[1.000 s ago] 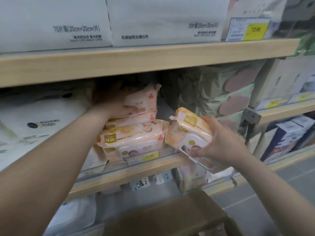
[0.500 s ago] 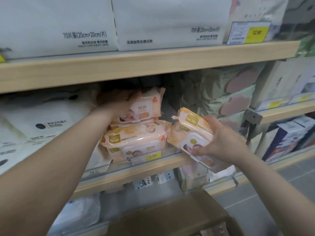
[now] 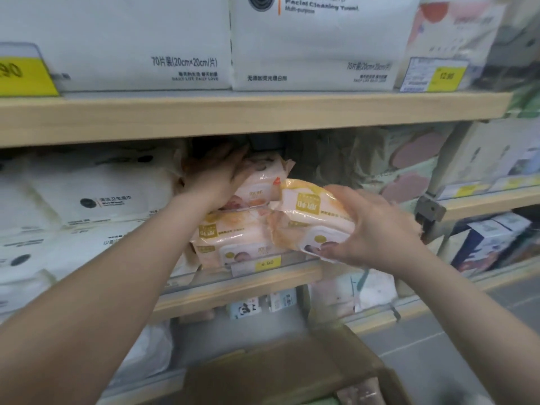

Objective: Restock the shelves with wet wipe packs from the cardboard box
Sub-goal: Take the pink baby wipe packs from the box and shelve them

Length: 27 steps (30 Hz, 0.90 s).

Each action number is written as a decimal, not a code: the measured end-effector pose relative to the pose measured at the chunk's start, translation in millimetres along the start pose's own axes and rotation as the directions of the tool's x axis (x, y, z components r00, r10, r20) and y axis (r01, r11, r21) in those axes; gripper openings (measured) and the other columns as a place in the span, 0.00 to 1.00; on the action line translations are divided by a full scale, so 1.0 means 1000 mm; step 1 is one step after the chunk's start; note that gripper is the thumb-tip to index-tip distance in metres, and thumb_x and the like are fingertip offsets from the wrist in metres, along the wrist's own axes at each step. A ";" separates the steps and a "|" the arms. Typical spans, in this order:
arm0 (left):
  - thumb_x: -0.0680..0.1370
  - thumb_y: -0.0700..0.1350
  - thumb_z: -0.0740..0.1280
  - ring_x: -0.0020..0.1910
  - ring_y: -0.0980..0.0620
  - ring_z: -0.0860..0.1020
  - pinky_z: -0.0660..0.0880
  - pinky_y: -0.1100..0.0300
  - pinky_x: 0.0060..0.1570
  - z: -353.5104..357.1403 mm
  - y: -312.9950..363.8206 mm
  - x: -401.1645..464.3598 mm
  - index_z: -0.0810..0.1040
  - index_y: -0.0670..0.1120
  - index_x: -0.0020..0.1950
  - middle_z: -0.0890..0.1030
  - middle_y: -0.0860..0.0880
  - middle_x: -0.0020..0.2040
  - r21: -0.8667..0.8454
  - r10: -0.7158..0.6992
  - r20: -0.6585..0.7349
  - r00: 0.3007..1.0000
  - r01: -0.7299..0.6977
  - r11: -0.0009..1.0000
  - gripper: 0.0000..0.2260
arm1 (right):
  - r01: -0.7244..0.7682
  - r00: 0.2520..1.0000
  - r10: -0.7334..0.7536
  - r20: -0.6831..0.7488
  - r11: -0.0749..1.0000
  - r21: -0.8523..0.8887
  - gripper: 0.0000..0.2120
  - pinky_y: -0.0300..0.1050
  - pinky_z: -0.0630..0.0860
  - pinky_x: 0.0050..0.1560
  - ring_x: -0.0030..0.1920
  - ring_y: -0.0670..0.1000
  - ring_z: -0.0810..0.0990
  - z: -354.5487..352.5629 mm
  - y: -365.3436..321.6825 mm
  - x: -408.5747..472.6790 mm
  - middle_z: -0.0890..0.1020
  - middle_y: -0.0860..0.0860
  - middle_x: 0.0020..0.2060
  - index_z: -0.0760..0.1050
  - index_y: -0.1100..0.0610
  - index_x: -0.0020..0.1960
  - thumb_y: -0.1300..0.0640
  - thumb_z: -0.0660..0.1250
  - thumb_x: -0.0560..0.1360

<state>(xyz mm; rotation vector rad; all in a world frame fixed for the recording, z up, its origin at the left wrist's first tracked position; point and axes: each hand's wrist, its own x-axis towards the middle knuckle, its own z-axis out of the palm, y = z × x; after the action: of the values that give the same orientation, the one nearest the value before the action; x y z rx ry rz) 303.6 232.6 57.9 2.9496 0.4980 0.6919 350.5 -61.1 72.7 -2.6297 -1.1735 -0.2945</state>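
A person's left hand [image 3: 217, 173] lies flat, fingers straight, on the top wet wipe pack [image 3: 264, 182] of a stack on the middle shelf [image 3: 233, 283]; the right hand [image 3: 369, 229] grips another orange pack [image 3: 309, 217] just beside the stack; the cardboard box [image 3: 280, 372] sits below.

Both my forearms are bare from the lower edge of the view up to the wrists; no sleeve or cuff shows on either one. My left hand [image 3: 217, 173] wears no glove, and I see no ring on it, nor a watch or band at the wrist. My right hand [image 3: 371, 226] is likewise ungloved, with short nails. Its far edge is smeared by blur, so a thin ring there could perhaps escape me.
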 end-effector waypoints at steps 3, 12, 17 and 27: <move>0.78 0.54 0.50 0.66 0.46 0.70 0.65 0.61 0.63 -0.023 0.006 -0.028 0.73 0.46 0.67 0.74 0.45 0.67 -0.393 -0.069 -0.183 0.981 -0.008 0.920 0.23 | 0.136 0.991 -0.136 0.001 0.991 0.005 0.43 0.49 0.65 0.57 0.58 0.51 0.71 -0.009 -0.021 0.014 0.71 0.44 0.59 0.59 0.38 0.71 0.37 0.74 0.60; 0.66 0.61 0.72 0.47 0.63 0.78 0.72 0.67 0.44 -0.033 -0.016 -0.118 0.71 0.56 0.55 0.78 0.61 0.47 -0.622 -0.225 -0.021 0.974 0.164 0.766 0.21 | 0.379 0.915 -0.373 0.157 0.925 -0.013 0.42 0.60 0.52 0.72 0.72 0.54 0.61 0.016 -0.095 0.090 0.65 0.46 0.73 0.54 0.37 0.73 0.43 0.73 0.66; 0.70 0.56 0.71 0.40 0.65 0.76 0.70 0.74 0.38 -0.020 -0.014 -0.119 0.73 0.50 0.50 0.78 0.59 0.41 -0.602 -0.305 -0.114 0.945 0.179 0.779 0.15 | 0.371 0.902 -0.382 0.202 0.924 0.095 0.44 0.52 0.52 0.71 0.74 0.52 0.58 0.021 -0.090 0.095 0.61 0.47 0.74 0.52 0.40 0.75 0.48 0.73 0.67; 0.73 0.51 0.71 0.50 0.60 0.73 0.68 0.73 0.49 -0.044 0.002 -0.141 0.69 0.49 0.66 0.74 0.58 0.52 -0.613 -0.285 -0.137 0.949 0.145 0.777 0.23 | 0.430 0.902 -0.428 -0.061 0.903 0.022 0.39 0.56 0.54 0.70 0.69 0.60 0.63 0.023 -0.091 0.065 0.66 0.55 0.70 0.61 0.51 0.74 0.53 0.74 0.67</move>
<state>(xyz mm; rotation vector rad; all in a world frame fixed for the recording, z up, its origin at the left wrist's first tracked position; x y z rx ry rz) 165.7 184.9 38.5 2.1927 0.5075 0.9490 326.8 50.1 81.5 -2.2896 -1.7160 -0.4175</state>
